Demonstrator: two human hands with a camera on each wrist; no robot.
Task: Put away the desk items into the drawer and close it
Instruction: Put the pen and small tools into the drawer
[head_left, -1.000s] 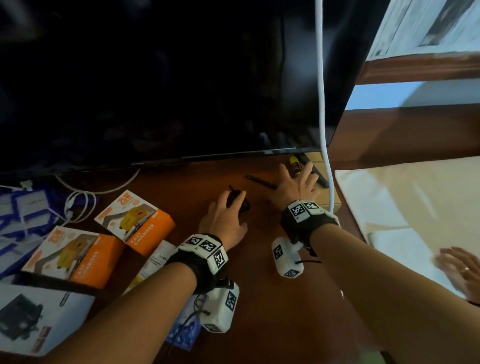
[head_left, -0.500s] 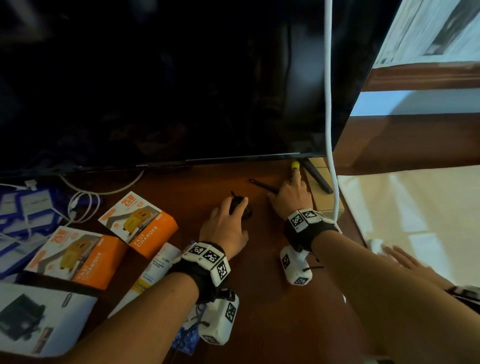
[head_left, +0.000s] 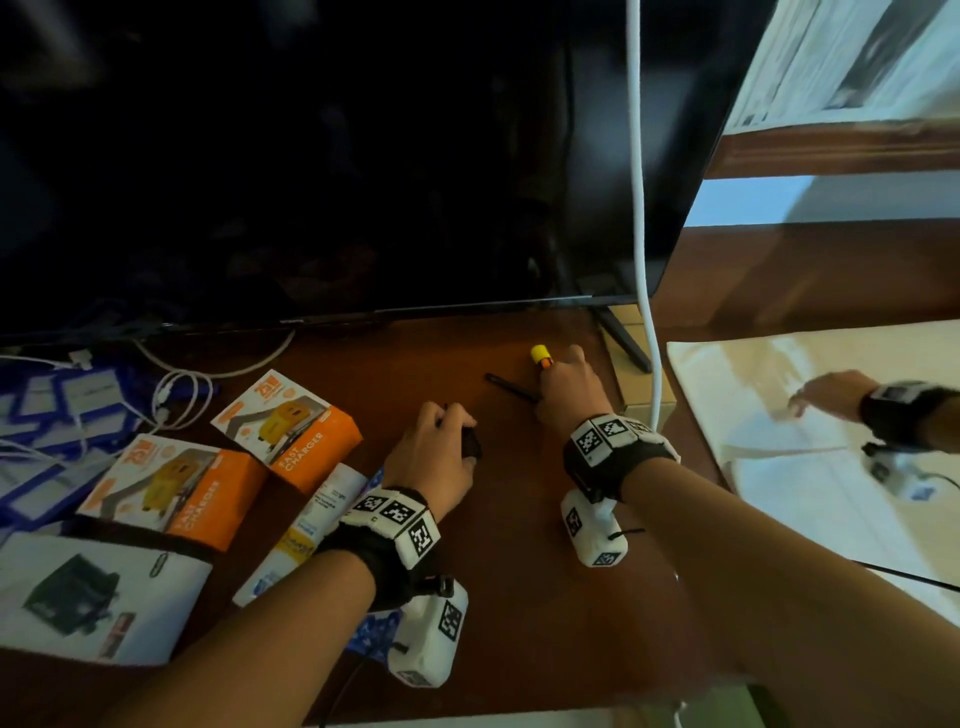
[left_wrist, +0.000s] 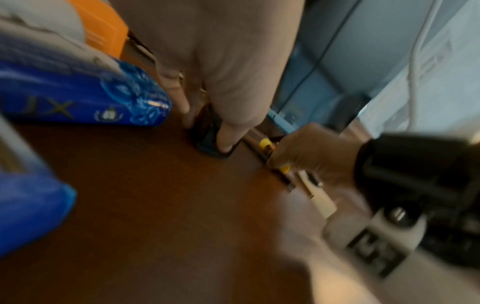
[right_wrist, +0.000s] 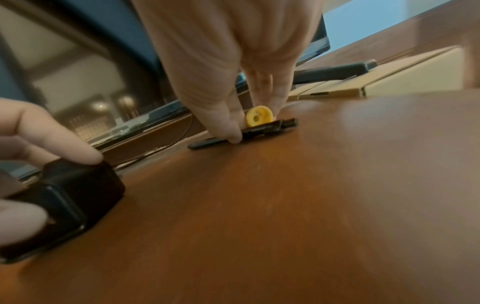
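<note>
Wooden desk (head_left: 519, 597) | left hand (head_left: 434, 457) grips black block (right_wrist: 64, 201) | right hand (head_left: 569, 389) pinches marker (head_left: 540, 355)

A large black flat-screen television (head_left: 337, 156) stands at the back of the brown wooden desk (head_left: 519, 597), one black foot (head_left: 623, 345) resting on a flat tan cardboard box (head_left: 641, 384). A thick white cable (head_left: 640, 208) hangs down in front of the screen's right side. Beyond the desk's right edge lies a cream-white sheet (head_left: 810, 493), with another person's hand (head_left: 826, 395) reaching over it, a black band on the wrist.
</note>
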